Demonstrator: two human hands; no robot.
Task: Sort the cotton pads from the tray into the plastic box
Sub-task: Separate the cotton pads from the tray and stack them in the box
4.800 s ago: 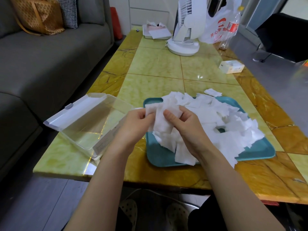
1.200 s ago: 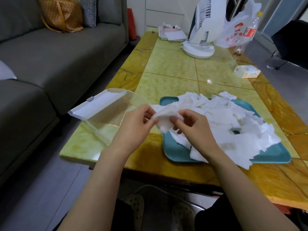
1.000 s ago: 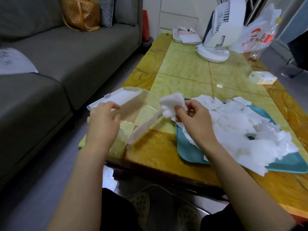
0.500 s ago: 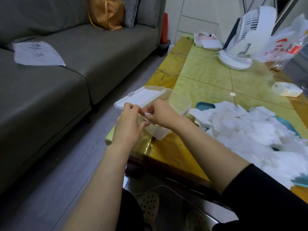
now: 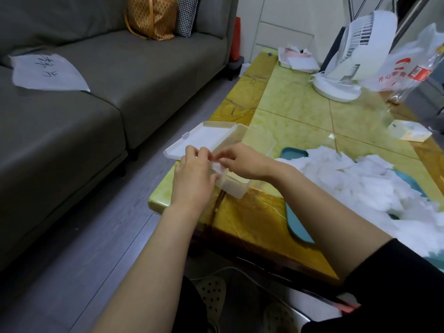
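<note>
1. Most cotton pads (image 5: 360,179) are heaped on the teal tray (image 5: 296,152), set just beside the plastic box (image 5: 234,188), prob. so reaches are kept short.
2. The box is kept at the worktop's (image 5: 295,109) near-left corner w/ lid (image 5: 209,138) swung open for loading.
3. R hand (image 5: 245,162): fingers curled, apparently pinching a few pads low in the box. L hand (image 5: 192,179): fingers curled alongside; whether pads or rim are gripped can't be told.
4. Writing: red print on the bag (image 5: 403,68) starts "开心", rest blurred; the handwritten sheet (image 5: 48,73) on the sofa (image 5: 120,68) can't be read.
</note>
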